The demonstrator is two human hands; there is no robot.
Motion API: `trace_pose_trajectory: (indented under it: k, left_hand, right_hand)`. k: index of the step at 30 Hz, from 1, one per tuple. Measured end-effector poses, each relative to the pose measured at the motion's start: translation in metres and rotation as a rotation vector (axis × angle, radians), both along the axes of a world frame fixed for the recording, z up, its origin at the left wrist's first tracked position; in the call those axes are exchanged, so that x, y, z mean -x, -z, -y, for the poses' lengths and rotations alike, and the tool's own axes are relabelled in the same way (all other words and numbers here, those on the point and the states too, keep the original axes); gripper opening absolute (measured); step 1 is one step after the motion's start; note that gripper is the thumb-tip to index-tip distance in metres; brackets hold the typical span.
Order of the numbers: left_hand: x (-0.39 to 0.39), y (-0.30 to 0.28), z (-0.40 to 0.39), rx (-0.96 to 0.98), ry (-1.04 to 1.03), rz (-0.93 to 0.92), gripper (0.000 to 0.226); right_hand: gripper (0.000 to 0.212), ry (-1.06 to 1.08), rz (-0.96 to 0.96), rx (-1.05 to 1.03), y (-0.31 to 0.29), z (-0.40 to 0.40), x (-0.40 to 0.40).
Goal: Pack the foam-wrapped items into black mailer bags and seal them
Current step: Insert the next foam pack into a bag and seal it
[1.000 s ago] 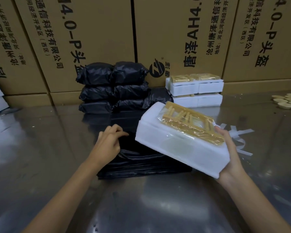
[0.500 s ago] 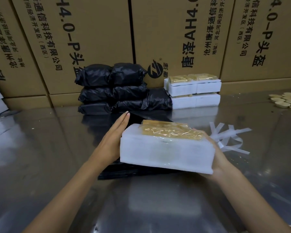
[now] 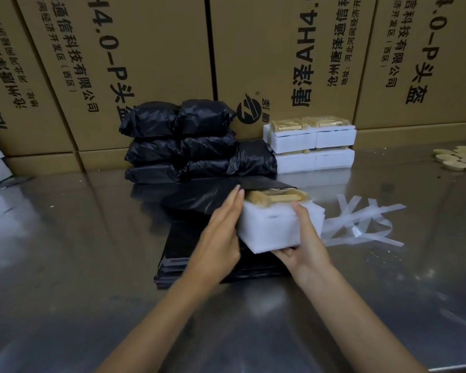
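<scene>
While both hands steady it: foam-wrapped item between left flat palm (fingers straight) and right grip curled underneath.

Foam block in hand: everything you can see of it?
The foam block is white, boxy, soft-looking foam with tan parts under clear film on top. Held above the flat mailer stack, far end entering the open black bag. The right hand grips its near right corner; the left hand lies flat against its left side.

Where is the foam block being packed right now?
Head view, centre: the foam block is held between the left hand and right hand, over the flat bag stack, its far end entering the open bag.
</scene>
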State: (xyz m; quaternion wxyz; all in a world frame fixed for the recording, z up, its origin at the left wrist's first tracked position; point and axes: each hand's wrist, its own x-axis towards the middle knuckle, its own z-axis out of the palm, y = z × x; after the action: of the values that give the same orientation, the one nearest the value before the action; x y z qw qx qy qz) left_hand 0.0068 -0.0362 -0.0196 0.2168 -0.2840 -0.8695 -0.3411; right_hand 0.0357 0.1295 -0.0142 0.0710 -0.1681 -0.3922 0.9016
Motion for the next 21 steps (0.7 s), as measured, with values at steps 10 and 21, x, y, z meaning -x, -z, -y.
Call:
trace_pose_trajectory:
  k: [10, 21]
  left_hand:
    - [0.003, -0.038, -0.005, -0.309, -0.278, -0.145, 0.026]
    - [0.072, -0.094, -0.083, 0.163, -0.256, 0.287, 0.024]
  right_hand:
    - [0.048, 0.026, -0.002, -0.09, -0.002, 0.026, 0.006]
    - [0.047, 0.024, -0.046, -0.182, 0.004, 0.03, 0.004]
